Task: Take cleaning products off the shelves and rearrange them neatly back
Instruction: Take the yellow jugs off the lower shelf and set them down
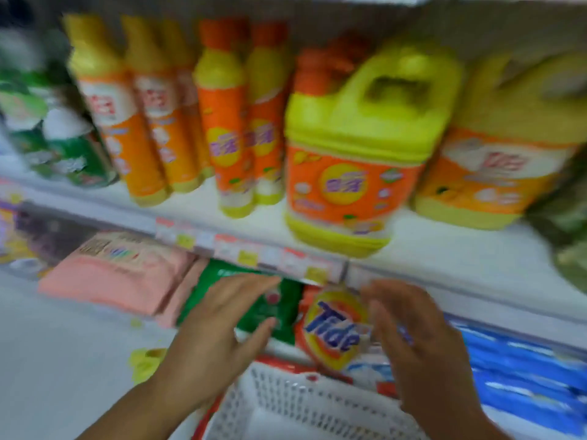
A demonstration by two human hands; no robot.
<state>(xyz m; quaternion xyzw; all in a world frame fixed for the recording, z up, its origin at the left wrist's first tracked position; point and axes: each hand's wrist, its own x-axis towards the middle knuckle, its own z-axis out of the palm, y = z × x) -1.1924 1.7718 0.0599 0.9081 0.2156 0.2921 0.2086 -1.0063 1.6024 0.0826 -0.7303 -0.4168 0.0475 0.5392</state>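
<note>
Seemingly early: orange-yellow plastic Tide detergent bag (330, 328) between left grip (222, 328) and right grip (409, 338), both released; white shelves (444, 249) mostly stocked.

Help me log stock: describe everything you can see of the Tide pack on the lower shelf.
The Tide pack looks like a soft plastic bag, orange-red with a yellow disc bearing blue lettering. It lies tilted on the lower shelf, a green pack at its left, a white basket below. The fingers of the right hand overlap its right edge; blur hides any contact.
</note>
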